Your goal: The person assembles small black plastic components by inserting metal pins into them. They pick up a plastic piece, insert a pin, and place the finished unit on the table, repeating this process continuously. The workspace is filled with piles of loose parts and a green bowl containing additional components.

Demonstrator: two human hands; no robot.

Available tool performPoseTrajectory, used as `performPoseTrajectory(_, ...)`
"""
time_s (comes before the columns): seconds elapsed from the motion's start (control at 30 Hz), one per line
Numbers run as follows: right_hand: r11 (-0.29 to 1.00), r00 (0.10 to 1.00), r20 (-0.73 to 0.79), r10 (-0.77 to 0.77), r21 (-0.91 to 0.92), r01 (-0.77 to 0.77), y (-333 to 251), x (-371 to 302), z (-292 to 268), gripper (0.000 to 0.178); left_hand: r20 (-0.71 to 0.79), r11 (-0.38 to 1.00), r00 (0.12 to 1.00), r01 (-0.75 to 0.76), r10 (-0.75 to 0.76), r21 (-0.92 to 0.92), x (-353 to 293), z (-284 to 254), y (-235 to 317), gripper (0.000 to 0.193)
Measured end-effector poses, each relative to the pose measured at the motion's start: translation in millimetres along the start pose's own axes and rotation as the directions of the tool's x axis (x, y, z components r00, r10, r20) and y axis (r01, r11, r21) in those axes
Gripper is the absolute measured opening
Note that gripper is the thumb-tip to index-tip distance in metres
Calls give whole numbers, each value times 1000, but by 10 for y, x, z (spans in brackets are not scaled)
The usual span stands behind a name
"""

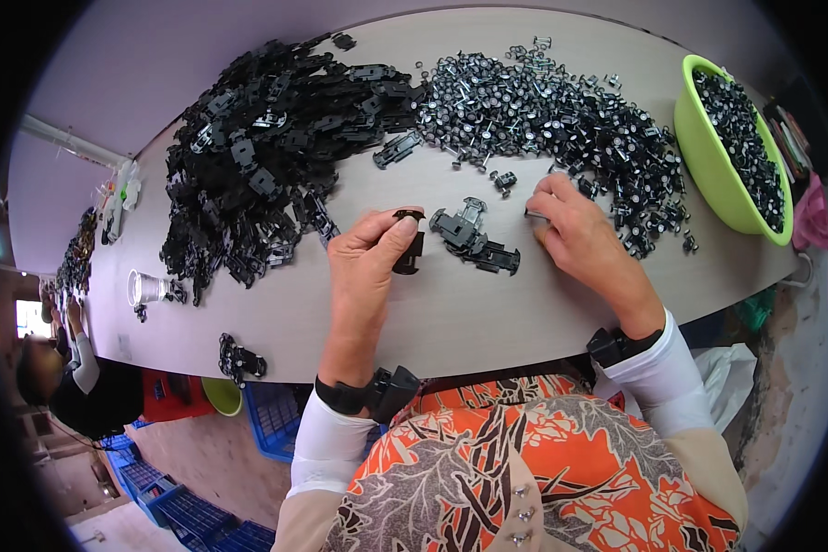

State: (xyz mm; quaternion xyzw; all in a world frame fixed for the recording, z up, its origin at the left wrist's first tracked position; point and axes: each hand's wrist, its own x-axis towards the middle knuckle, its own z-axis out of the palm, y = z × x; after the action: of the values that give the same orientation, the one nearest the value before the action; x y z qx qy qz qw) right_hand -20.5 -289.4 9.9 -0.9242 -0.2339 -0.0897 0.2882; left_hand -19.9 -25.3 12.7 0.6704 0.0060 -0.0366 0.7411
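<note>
My left hand [366, 250] is closed on a black plastic toy car chassis [408, 264], held upright between thumb and fingers above the table. To the right, my right hand [578, 232] pinches a small wheel axle [535, 215], mostly hidden by the fingers. Between the hands, several loose chassis [469, 235] lie overlapping on the tabletop. Just beyond them is a small cluster of wheels [503, 182]. A large heap of black chassis [248, 166] spreads at the far left, and a heap of metal axles with black wheels [534, 110] reaches from the far middle to the right.
A lime-green basin [688, 120] full of wheel axles stands at the right edge. A clear plastic cup [143, 287] lies at the left, with wheeled chassis [239, 359] near the front edge. Another person [83, 396] works farther left. Blue crates [271, 419] stand below.
</note>
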Motion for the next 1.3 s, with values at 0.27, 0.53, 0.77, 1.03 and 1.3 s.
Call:
performPoseTrajectory(0.27,991,994,0,106,85,-106,-67,-43,-130,25,312,840,908,389,-281,-377,-29,69,-31,15)
performPoseTrajectory(0.53,989,991,19,131,-78,-129,36,85,78,16,462,796,795,546,-393,-262,-29,398,92,29)
performPoseTrajectory(0.77,986,984,119,134,80,-144,-129,-25,-211,24,459,798,789,553,-409,-241,19,342,-19,23)
performPoseTrajectory(1.03,996,983,180,-30,83,15,-25,-17,-137,25,492,819,783,532,-381,-213,32,342,-26,16)
performPoseTrajectory(1.3,974,985,-81,-153,157,165,-169,-71,-149,32,488,825,772,540,-407,-167,19,365,-52,16)
